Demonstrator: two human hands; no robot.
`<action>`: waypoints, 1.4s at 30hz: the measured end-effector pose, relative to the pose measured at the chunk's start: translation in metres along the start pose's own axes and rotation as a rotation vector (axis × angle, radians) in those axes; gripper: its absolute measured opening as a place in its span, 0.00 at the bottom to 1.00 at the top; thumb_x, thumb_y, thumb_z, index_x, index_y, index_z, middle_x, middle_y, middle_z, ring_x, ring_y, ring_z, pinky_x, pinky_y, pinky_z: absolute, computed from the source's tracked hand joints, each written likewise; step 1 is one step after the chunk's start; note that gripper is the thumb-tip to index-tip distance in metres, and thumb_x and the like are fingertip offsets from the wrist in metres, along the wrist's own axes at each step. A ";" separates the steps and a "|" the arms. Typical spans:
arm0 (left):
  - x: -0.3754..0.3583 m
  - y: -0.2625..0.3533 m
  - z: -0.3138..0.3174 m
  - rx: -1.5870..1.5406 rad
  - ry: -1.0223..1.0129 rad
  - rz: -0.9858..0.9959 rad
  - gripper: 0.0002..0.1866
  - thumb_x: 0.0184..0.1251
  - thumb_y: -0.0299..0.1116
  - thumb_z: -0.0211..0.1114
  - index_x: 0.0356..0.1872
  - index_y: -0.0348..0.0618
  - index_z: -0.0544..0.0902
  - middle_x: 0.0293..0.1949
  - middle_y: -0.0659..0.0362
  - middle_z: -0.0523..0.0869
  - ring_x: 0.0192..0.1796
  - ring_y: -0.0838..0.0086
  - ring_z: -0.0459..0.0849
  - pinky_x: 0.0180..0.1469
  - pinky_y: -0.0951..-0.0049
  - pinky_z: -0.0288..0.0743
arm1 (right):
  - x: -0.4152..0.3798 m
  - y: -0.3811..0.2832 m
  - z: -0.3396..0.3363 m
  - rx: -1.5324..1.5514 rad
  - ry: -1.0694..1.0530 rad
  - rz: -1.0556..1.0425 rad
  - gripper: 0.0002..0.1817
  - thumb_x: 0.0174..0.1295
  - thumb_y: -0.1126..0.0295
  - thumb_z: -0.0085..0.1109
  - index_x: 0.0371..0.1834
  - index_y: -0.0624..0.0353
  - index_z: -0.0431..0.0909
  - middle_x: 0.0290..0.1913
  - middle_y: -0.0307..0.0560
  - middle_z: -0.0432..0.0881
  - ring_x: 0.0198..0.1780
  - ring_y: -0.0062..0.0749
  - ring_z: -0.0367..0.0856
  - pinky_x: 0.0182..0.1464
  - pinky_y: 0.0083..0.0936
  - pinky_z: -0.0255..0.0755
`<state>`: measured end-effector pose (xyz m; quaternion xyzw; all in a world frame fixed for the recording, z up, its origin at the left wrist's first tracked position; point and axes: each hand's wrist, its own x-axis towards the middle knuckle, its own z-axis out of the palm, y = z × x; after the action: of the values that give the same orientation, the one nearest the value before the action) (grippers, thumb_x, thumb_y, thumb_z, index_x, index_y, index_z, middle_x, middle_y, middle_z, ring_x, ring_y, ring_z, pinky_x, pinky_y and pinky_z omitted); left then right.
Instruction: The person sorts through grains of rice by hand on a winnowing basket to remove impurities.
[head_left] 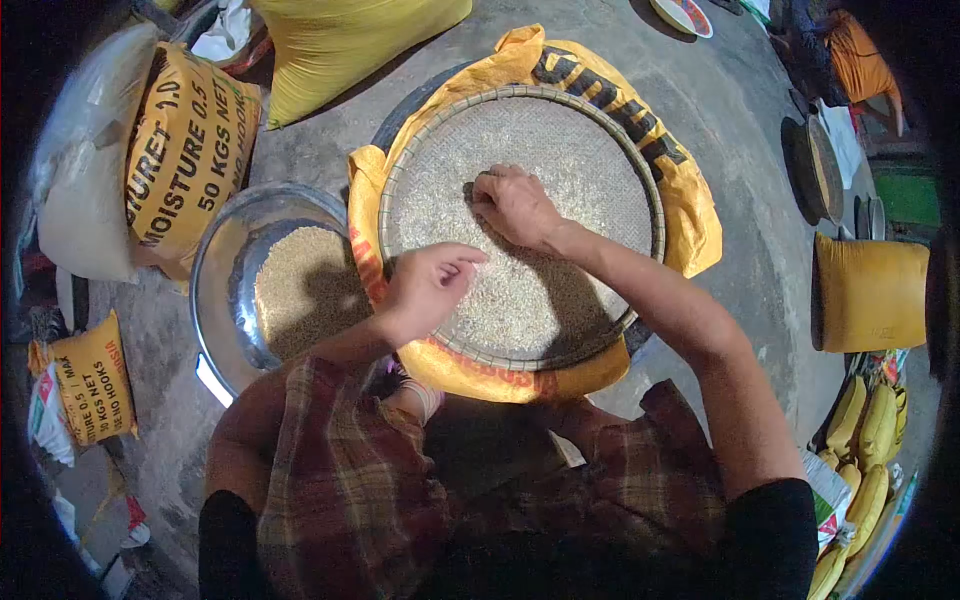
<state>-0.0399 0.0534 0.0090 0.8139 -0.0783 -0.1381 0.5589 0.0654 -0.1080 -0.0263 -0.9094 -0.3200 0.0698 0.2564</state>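
Note:
A round woven winnowing tray [655, 215] with a bound rim lies in front of me, with pale grain [505, 310] spread thinly over it. Above the tray's middle, my right hand [518, 205] is closed, its fingertips curled down toward the grain; whatever they pinch is hidden. My left hand [430, 285] hovers over the tray's near left side, index finger stretched out and the other fingers loosely bent. Nothing shows in it. Under the tray is a yellow printed sack [695, 225].
Close on the left stands a metal basin [225, 255] of brownish grain [300, 285]. Printed sacks [190, 160] and a yellow sack [350, 40] stand behind it. To the right are another yellow sack [870, 295] and bananas [865, 430]. A person in orange [862, 60] is at the far right.

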 end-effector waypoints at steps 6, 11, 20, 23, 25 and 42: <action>0.023 -0.022 -0.040 -0.039 0.131 -0.094 0.09 0.57 0.24 0.60 0.39 0.37 0.82 0.30 0.50 0.83 0.29 0.63 0.81 0.35 0.72 0.74 | 0.001 0.015 -0.028 0.359 -0.027 0.147 0.05 0.57 0.72 0.57 0.30 0.60 0.72 0.26 0.43 0.74 0.29 0.29 0.74 0.34 0.28 0.69; 0.047 -0.044 -0.047 0.598 0.057 0.105 0.06 0.53 0.26 0.62 0.32 0.35 0.80 0.29 0.46 0.79 0.34 0.54 0.80 0.38 0.64 0.72 | 0.001 0.011 -0.024 1.030 -0.197 0.455 0.04 0.56 0.74 0.57 0.28 0.60 0.72 0.27 0.39 0.76 0.29 0.21 0.72 0.35 0.21 0.69; 0.047 -0.022 -0.041 0.551 0.012 0.069 0.06 0.55 0.27 0.61 0.26 0.32 0.78 0.29 0.44 0.79 0.35 0.52 0.80 0.37 0.60 0.72 | -0.009 0.005 -0.026 0.713 -0.182 0.300 0.01 0.58 0.76 0.56 0.31 0.62 0.74 0.27 0.35 0.75 0.30 0.17 0.72 0.35 0.18 0.70; 0.044 -0.006 -0.043 0.350 0.000 -0.115 0.09 0.57 0.30 0.63 0.27 0.31 0.79 0.28 0.46 0.81 0.33 0.56 0.81 0.37 0.64 0.73 | -0.012 0.001 -0.032 0.692 -0.223 0.339 0.06 0.54 0.76 0.58 0.35 0.61 0.77 0.31 0.43 0.78 0.34 0.28 0.78 0.40 0.25 0.72; 0.040 -0.003 -0.042 0.259 0.006 -0.174 0.11 0.58 0.32 0.64 0.28 0.31 0.80 0.28 0.46 0.81 0.32 0.59 0.82 0.36 0.66 0.73 | -0.017 -0.003 -0.030 0.199 0.003 -0.126 0.09 0.55 0.78 0.57 0.39 0.60 0.75 0.39 0.45 0.75 0.34 0.26 0.78 0.35 0.22 0.73; -0.101 -0.150 -0.150 0.417 0.486 -0.391 0.11 0.55 0.28 0.62 0.39 0.38 0.81 0.36 0.53 0.80 0.39 0.66 0.79 0.44 0.71 0.72 | -0.072 -0.106 -0.254 0.626 0.318 -0.482 0.07 0.59 0.73 0.58 0.39 0.62 0.75 0.32 0.37 0.77 0.31 0.15 0.73 0.32 0.11 0.66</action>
<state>-0.0928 0.2696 -0.0658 0.9189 0.1871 -0.0258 0.3464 0.0247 -0.1897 0.2429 -0.6862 -0.4431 -0.0396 0.5755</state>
